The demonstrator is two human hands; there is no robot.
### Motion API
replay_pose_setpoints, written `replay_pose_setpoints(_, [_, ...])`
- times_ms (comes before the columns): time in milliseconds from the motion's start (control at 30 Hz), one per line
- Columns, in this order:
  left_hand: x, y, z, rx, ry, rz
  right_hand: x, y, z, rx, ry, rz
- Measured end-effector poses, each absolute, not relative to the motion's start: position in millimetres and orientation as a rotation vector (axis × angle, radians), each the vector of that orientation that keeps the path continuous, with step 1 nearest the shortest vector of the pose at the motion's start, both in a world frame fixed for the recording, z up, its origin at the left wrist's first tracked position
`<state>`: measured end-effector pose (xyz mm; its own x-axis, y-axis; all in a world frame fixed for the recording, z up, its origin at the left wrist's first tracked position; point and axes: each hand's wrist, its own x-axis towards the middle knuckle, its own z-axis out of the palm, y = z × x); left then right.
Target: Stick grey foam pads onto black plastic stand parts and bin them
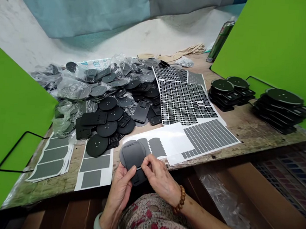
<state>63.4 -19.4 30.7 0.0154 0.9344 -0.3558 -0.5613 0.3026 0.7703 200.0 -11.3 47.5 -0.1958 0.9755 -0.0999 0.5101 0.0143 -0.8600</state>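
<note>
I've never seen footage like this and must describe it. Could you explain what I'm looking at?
There is no machine here, only a person working bare-handed. The single picture comes from a camera worn on the head, looking forward and down. The left hand holds a flat, dark grey piece with a rounded top; the right hand meets it with its fingertips near white lettering. On the worn brown table lie a heap of black and grey flat pieces, some in clear plastic, a white sheet with rows of black labels and, to the right, stacks of black round-topped pieces. Bright green panels stand at both sides.
</note>
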Motion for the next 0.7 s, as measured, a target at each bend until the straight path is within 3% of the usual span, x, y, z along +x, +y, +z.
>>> replay_pose_setpoints(400, [64, -18, 27, 0.521, 0.981, 1.254, 194, -11, 45, -1.473, -1.631, 1.061])
replay_pose_setpoints(700, [61, -17, 29, 0.499, 0.949, 1.28, 194, -8, 29, -1.269, -1.358, 1.228])
